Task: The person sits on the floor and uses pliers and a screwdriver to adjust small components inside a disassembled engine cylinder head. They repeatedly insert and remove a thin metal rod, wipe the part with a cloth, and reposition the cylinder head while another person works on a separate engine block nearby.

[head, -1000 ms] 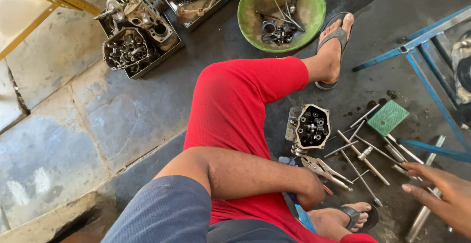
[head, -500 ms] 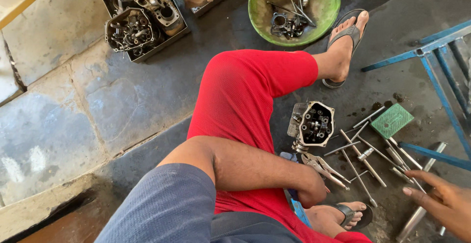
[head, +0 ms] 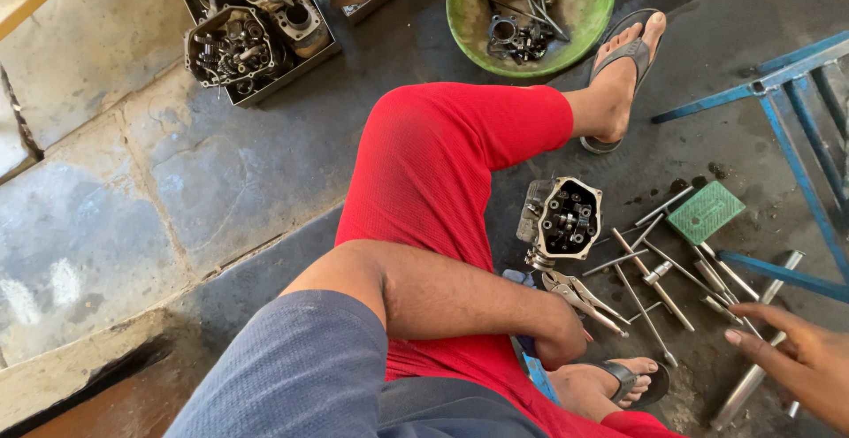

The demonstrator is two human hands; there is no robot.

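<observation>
A: Right, lower right of the frame: the right hand comes in open, fingers spread, holding nothing, tips just over the long steel rod lying among the loose tools.

B: And the left hand?

A: Lower centre, curled beside the pliers. Whether it grips anything, I cannot tell; the fingers are turned under.

B: How would that rod handle?

A: Judging by looks: stiff metal, fairly heavy for its width, likely oily on this stained floor, so slippery. Best taken near the middle with a full wrap.

B: The cylinder head?

A: Centre right, beside the red-clad knee. Dense, sharp-edged; probably wants both hands on the outer walls. The green basin sits at the upper middle.
</observation>
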